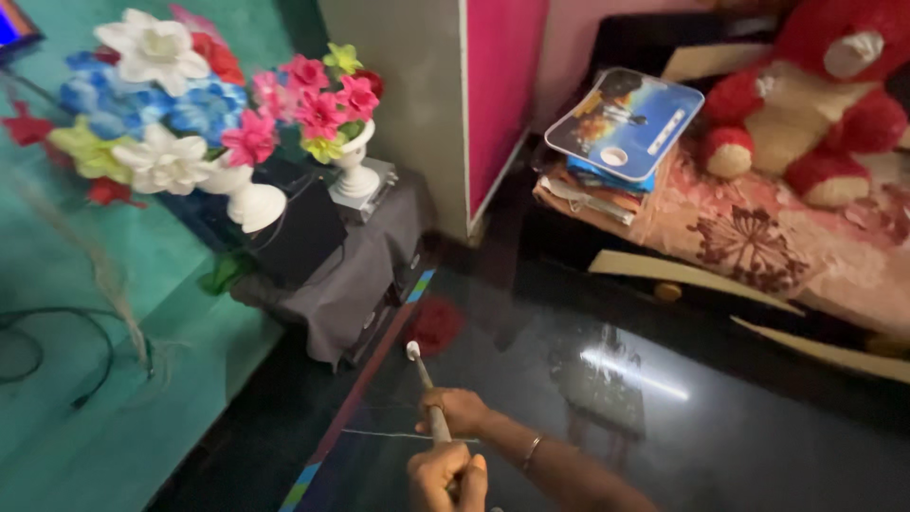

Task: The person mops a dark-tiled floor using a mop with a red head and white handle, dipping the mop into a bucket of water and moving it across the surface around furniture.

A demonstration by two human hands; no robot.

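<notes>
Head view: both my hands on a thin pale stick [424, 379], white-capped tip pointing up and away over the glossy black floor [607, 446]. Left hand [445, 472] grip fisted around its lower end. Right hand [458, 410], bangle on the wrist, grip wrapped around the shaft just above; cannot tell how tight. Stick tilted, tip near the grey-draped stand [360, 275]. On that stand: two white vases of artificial flowers [190, 104]. Bed [777, 246] at right carries a red plush toy [815, 95] and stacked books [616, 142].
</notes>
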